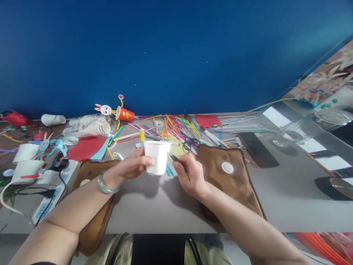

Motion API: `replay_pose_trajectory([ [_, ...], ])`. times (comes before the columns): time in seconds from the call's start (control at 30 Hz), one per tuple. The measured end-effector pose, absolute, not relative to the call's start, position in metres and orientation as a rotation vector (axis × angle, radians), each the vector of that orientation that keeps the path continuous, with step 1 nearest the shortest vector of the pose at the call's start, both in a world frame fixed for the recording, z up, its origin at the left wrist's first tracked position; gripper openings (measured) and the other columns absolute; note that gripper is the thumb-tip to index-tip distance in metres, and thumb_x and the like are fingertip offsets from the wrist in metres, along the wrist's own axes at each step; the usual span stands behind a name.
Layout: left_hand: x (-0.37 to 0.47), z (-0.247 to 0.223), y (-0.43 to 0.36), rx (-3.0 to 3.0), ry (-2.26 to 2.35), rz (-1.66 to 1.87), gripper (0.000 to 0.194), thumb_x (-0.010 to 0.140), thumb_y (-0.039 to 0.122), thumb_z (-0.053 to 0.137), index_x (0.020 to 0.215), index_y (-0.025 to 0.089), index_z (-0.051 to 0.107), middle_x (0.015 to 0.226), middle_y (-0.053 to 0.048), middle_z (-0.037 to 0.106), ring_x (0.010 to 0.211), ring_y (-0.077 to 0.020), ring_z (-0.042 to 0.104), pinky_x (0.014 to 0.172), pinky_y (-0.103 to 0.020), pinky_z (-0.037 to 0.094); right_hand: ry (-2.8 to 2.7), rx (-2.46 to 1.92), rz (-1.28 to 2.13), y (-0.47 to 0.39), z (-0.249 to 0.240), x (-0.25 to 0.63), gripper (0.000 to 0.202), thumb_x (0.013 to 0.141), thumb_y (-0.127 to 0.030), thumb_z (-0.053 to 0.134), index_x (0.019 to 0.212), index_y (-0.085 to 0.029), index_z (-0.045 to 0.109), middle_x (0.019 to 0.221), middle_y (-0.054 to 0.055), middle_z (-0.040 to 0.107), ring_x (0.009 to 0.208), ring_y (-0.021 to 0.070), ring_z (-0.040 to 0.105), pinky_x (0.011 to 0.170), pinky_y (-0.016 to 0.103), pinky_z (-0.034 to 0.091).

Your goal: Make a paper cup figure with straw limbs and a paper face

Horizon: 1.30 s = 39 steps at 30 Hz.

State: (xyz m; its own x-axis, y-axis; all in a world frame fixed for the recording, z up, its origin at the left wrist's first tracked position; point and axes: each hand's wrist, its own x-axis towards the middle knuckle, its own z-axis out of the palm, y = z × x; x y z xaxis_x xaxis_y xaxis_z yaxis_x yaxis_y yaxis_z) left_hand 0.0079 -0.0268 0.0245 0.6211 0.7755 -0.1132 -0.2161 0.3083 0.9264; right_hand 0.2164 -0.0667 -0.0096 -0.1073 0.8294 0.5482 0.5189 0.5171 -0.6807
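A white paper cup (157,158) is held upright above the front of the table, my left hand (135,163) closed around its left side with the thumb across the front. My right hand (191,175) pinches a small dark pointed tool (173,157), whose tip is close to the cup's right wall. Whether the tip touches the cup, and what kind of tool it is, I cannot make out. Behind the cup lie black-handled scissors (191,143), a yellow sheet (178,149) and a roll of tape (158,125).
Brown cushioned pads (226,184) lie beside both forearms. Coloured sticks and markers (211,136) spread along the back. A dark phone (257,150) rests at right. To the left are stacked paper cups (95,129), red paper (82,148), a power strip (52,195) and a red decorated cup (126,114).
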Motion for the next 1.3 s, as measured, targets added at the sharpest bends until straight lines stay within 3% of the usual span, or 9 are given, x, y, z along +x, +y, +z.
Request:
replay_pose_trajectory([
  [0.27, 0.003, 0.012, -0.02, 0.984, 0.587, 0.674, 0.047, 0.075, 0.042, 0.069, 0.11, 0.011, 0.067, 0.08, -0.01, 0.07, 0.064, -0.0182, 0.063, 0.052, -0.026, 0.051, -1.762, -1.121, 0.365, -0.066, -0.009, 0.219, 0.018, 0.096, -0.039, 0.054, 0.09, -0.022, 0.05, 0.057, -0.005, 0.054, 0.045, 0.0092, 0.041, 0.046, 0.022, 0.035],
  [0.5, 0.005, 0.013, -0.019, 0.928, 0.573, 0.655, 0.038, 0.072, 0.043, 0.074, 0.094, 0.013, 0.068, 0.068, -0.005, 0.065, 0.053, -0.0142, 0.058, 0.045, -0.024, 0.051, -1.82, -1.147, 0.326, -0.063, -0.009, 0.219, 0.02, 0.097, -0.04, 0.051, 0.089, -0.022, 0.049, 0.055, -0.006, 0.05, 0.044, 0.0095, 0.041, 0.047, 0.022, 0.034],
  [0.63, 0.004, 0.011, -0.019, 0.906, 0.575, 0.616, 0.037, 0.073, 0.044, 0.073, 0.091, 0.011, 0.07, 0.067, -0.006, 0.065, 0.054, -0.015, 0.059, 0.046, -0.024, 0.052, -1.827, -1.14, 0.331, -0.063, -0.011, 0.219, 0.019, 0.097, -0.039, 0.051, 0.089, -0.022, 0.051, 0.056, -0.005, 0.053, 0.045, 0.0101, 0.044, 0.048, 0.023, 0.035],
  [0.97, 0.003, 0.009, -0.019, 0.907, 0.563, 0.602, 0.039, 0.073, 0.045, 0.073, 0.093, 0.012, 0.072, 0.069, -0.008, 0.069, 0.056, -0.0153, 0.059, 0.045, -0.023, 0.051, -1.823, -1.141, 0.37, -0.064, -0.011, 0.218, 0.025, 0.099, -0.044, 0.048, 0.087, -0.022, 0.051, 0.055, -0.005, 0.052, 0.046, 0.0099, 0.043, 0.049, 0.022, 0.035],
  [1.3, 0.001, 0.004, -0.019, 0.896, 0.538, 0.611, 0.044, 0.077, 0.043, 0.069, 0.106, 0.011, 0.069, 0.072, -0.007, 0.069, 0.056, -0.0159, 0.062, 0.045, -0.024, 0.051, -1.818, -1.1, 0.399, -0.064, -0.01, 0.218, 0.02, 0.098, -0.038, 0.052, 0.086, -0.022, 0.049, 0.055, -0.006, 0.05, 0.046, 0.0096, 0.041, 0.049, 0.021, 0.034],
])
